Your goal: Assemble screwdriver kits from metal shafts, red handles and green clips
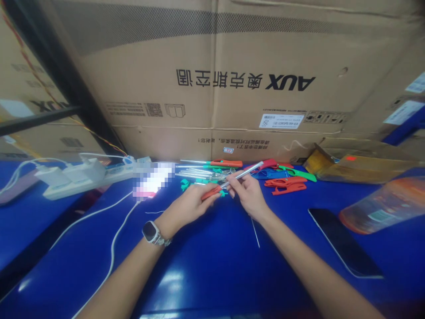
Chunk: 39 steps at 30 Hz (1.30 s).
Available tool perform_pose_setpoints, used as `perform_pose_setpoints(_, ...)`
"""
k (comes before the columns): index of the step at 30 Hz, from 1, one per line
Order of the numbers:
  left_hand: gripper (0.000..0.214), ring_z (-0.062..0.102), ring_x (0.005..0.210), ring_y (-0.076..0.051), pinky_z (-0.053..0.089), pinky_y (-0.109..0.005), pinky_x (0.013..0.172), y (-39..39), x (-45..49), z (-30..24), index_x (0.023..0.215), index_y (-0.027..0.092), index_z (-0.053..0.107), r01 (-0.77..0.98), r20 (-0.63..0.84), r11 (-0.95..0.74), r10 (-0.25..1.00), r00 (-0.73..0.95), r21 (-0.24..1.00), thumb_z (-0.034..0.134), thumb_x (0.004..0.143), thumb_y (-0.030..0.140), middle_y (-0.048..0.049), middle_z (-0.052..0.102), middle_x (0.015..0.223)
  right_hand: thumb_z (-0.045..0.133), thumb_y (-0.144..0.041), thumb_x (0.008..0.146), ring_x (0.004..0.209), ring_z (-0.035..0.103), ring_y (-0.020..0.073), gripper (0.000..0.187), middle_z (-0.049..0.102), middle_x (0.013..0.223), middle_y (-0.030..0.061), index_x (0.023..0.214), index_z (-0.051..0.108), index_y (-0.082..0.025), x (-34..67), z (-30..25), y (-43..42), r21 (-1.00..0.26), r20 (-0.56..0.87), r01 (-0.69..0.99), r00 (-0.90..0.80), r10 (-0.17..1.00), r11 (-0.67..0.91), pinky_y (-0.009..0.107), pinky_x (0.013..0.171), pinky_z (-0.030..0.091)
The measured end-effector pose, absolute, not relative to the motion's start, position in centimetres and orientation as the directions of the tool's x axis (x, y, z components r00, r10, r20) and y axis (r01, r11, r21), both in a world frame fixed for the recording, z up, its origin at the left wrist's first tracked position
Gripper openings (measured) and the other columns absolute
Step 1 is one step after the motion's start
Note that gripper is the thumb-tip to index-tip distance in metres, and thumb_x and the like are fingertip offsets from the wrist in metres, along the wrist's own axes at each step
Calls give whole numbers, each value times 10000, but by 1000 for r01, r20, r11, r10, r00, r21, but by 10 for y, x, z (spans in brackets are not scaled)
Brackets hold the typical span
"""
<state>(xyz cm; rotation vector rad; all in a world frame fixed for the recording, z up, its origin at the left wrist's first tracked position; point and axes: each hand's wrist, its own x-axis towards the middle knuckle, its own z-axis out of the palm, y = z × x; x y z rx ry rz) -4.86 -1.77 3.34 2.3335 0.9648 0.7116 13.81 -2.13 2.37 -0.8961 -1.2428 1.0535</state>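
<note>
My left hand [187, 204], with a watch [151, 232] on its wrist, is closed around the orange handle of a long-necked lighter [212, 191]. The fingers of my right hand [248, 193] pinch its metal tube, which points up to the right. Below the right hand a thin wire [255, 232] sticks out; its upper end is hidden. Just beyond the hands lie several loose metal tubes [195, 173], small teal parts [185, 184] and an orange-and-green lighter [226, 163]. To their right are red handle shells [287, 184], blue pieces [265, 174] and a green shell [300, 173].
At left, a power strip [66, 188] holds white plugs, and a white cable [113, 248] crosses the blue table [199, 274]. A bright pixelated patch is beside it. On the right are a dark phone [345, 241], a plastic jar [381, 206] and an opened carton [358, 155]. Large cardboard [239, 53] stands behind.
</note>
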Motion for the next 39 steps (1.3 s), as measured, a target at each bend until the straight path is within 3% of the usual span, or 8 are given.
perform_pose_setpoints(9, 262, 584, 623, -128, 436, -244, 620, -19, -48, 32, 1016, 181, 648, 440, 224, -562, 759, 612, 701, 479, 991, 380, -4, 667, 762, 737, -555, 763, 483, 496, 88, 403, 576, 593, -46, 795, 574, -188, 143, 21, -17, -946, 309, -127, -90, 947, 297, 246, 503, 419)
perform_pose_setpoints(15, 267, 627, 725, -158, 466, -269, 692, -17, -47, 27, 1063, 188, 660, 470, 262, -586, 766, 587, 661, 558, 950, 407, -21, 707, 875, 738, -505, 782, 487, 512, 89, 356, 583, 595, -45, 795, 589, -182, 139, 20, -18, -946, 303, -143, -76, 950, 291, 245, 509, 431)
perform_pose_setpoints(30, 306, 621, 664, -135, 479, -247, 642, -14, -47, 22, 1071, 190, 626, 454, 281, -549, 799, 531, 702, 605, 915, 453, -1, 693, 814, 744, -517, 773, 507, 540, 99, 353, 599, 602, -44, 774, 590, -199, 144, 18, -16, -938, 310, -211, -148, 939, 276, 247, 519, 461)
perform_pose_setpoints(39, 269, 639, 647, -149, 435, -229, 592, -19, -48, 31, 972, 193, 639, 561, 260, -610, 772, 580, 559, 508, 975, 428, -27, 693, 791, 740, -547, 763, 466, 529, 92, 387, 592, 571, -53, 758, 579, -194, 144, 19, -15, -949, 301, -140, -124, 945, 284, 241, 495, 450)
